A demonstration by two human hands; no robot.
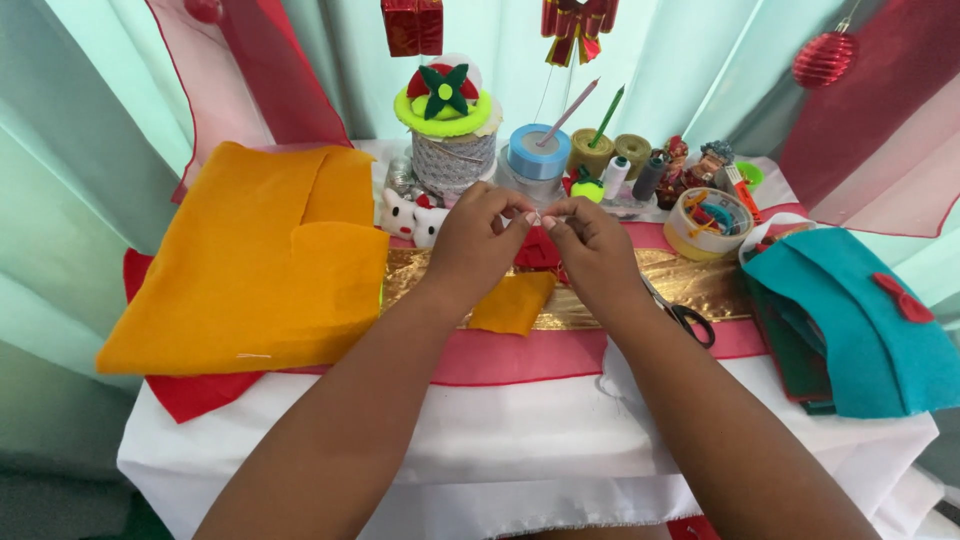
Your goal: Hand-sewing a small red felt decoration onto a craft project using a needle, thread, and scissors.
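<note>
I am pinching a small red felt piece [537, 248] between both hands: my left hand [478, 240] and right hand [592, 245] are meeting fingertip to fingertip above it, just behind the small orange felt scrap [512, 303] on the worktop [520, 440]; scissors [680, 315] are lying right of that scrap.

Pretty bright, even daylight all over, looks like it's coming through the pale curtains [640, 60] at the top of the frame. Shadows are soft, barely there. Slight glare on the gold ribbon [700, 280] mid-frame. Centre's sharp; edges bend a bit from the wide lens.
</note>
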